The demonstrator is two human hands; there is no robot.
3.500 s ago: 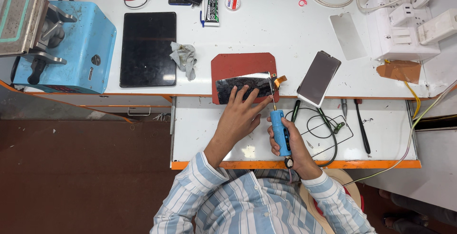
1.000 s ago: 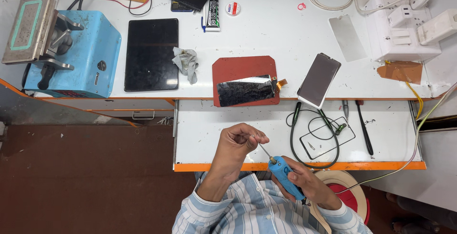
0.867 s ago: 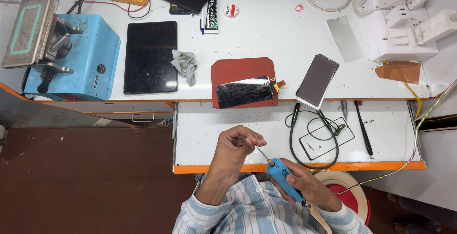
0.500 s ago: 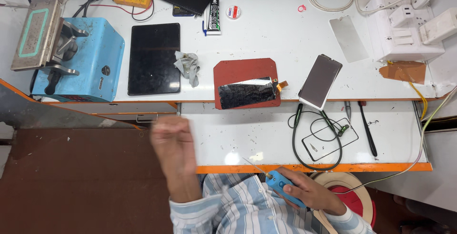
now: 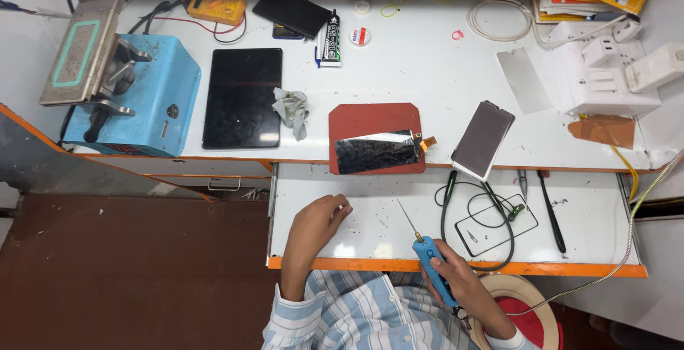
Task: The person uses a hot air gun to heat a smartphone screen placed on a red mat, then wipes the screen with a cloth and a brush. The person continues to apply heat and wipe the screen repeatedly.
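My right hand (image 5: 467, 284) grips a blue pen-shaped tool (image 5: 430, 259) whose thin metal tip points up over the pull-out white tray (image 5: 370, 239). My left hand (image 5: 318, 219) rests on the tray's left part, fingers curled, holding nothing that I can see. Above the tray, a cracked dark phone screen (image 5: 376, 152) with an orange flex tail lies on a red-brown mat (image 5: 374, 118) at the desk's front edge.
A phone (image 5: 483, 140) lies tilted right of the mat. A black cable loop (image 5: 476, 218), a clear glass panel (image 5: 499, 223) and two thin tools (image 5: 550, 207) sit on the tray. A dark tablet (image 5: 242, 96), grey cloth (image 5: 292, 110) and blue machine (image 5: 128, 93) occupy the left desk.
My left hand left the tool tip, swung out to the left, then came down onto the tray. The right hand has kept the blue tool low near the tray's front edge.
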